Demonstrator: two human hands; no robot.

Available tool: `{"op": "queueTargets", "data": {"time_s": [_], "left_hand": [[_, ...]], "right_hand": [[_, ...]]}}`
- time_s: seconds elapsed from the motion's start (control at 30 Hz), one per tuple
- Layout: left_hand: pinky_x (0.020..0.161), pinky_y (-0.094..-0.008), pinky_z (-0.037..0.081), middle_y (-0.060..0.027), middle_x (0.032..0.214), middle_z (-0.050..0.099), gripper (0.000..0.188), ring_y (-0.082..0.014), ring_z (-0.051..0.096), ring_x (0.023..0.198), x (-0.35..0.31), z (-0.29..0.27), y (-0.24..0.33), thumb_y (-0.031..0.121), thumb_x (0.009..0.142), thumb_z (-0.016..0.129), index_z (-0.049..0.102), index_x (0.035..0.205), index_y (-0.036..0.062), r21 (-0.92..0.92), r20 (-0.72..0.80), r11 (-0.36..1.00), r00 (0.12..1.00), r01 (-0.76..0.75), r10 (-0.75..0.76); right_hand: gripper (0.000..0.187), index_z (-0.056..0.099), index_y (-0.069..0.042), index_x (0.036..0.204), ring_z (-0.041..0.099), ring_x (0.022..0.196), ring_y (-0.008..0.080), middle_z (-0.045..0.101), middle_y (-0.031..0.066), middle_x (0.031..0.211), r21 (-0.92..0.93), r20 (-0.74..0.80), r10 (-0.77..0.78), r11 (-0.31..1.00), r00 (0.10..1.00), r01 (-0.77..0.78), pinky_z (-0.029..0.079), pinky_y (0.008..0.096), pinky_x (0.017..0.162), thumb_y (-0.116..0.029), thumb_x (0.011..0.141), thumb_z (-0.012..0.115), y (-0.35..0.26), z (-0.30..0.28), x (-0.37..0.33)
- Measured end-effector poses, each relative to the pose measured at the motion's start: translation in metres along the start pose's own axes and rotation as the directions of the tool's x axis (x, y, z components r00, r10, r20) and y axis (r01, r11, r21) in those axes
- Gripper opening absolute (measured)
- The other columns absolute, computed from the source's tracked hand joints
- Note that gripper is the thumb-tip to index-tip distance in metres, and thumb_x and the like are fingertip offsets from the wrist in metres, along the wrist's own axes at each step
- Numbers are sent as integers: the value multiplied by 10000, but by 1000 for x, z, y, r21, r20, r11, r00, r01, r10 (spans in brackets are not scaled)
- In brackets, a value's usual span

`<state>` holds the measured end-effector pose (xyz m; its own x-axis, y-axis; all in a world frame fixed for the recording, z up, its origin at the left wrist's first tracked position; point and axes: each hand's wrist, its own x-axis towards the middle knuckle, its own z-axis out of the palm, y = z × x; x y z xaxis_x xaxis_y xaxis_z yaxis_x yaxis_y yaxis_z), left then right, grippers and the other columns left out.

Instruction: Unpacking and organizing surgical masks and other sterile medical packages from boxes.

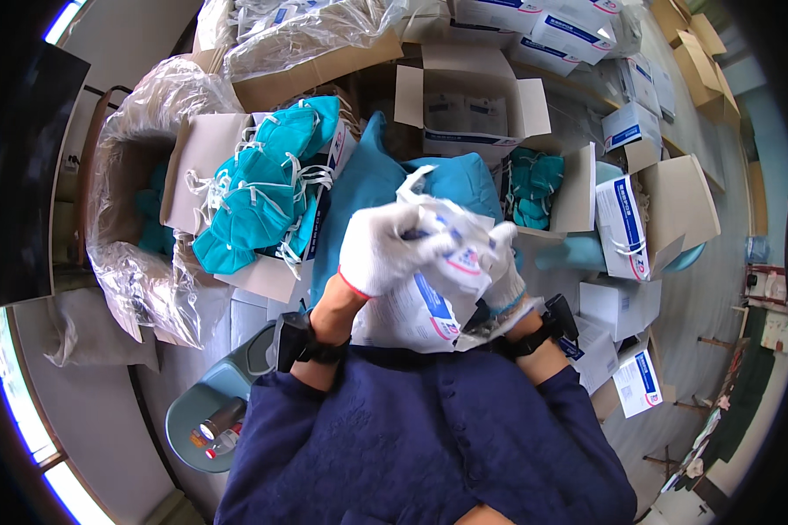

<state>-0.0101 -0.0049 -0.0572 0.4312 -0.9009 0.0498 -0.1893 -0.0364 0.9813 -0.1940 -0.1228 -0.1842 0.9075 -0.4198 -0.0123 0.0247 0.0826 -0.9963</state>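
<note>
My hands wear white knit gloves and meet in front of my chest. My left hand (376, 252) is closed, thumb and fingers pinching a crumpled white printed plastic pouch (466, 273). At the pouch's other side, my right hand (506, 282) is curled against it, its fingers partly hidden. Below them, more white printed pouches (404, 313) lie across my lap. Folded teal masks (256, 188) with white straps are heaped in an open carton to the left. A smaller pile of teal masks (532, 188) sits in an open box to the right.
Ahead stands an open carton (468, 66) with packed pouches inside. A plastic-lined carton (140, 289) stands at the left, above a blue-grey stool (188, 429) carrying bottles. Open white boxes (620, 227) crowd the right side. More printed boxes (569, 35) are stacked at the back.
</note>
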Motion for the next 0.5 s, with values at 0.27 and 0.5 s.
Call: {"op": "queueTargets", "data": {"time_s": [0.27,0.5], "left_hand": [[608,-303,508,-88,683,635,237,-177,633,601,33,31,-23,235,856,780,688,842,18,316,-390,946,899,-73,200],[716,-361,534,-132,875,662,199,-290,651,772,40,13,-6,206,857,720,678,879,13,151,4,982,993,-117,118]], "right_hand": [[710,487,41,1280,606,995,176,625,114,1127,-58,-10,491,869,871,-491,506,323,857,-128,681,830,-108,49,27],[332,650,29,1055,667,851,158,686,73,956,299,-228,417,890,880,-344,535,297,768,-14,734,722,-81,40,19]]}}
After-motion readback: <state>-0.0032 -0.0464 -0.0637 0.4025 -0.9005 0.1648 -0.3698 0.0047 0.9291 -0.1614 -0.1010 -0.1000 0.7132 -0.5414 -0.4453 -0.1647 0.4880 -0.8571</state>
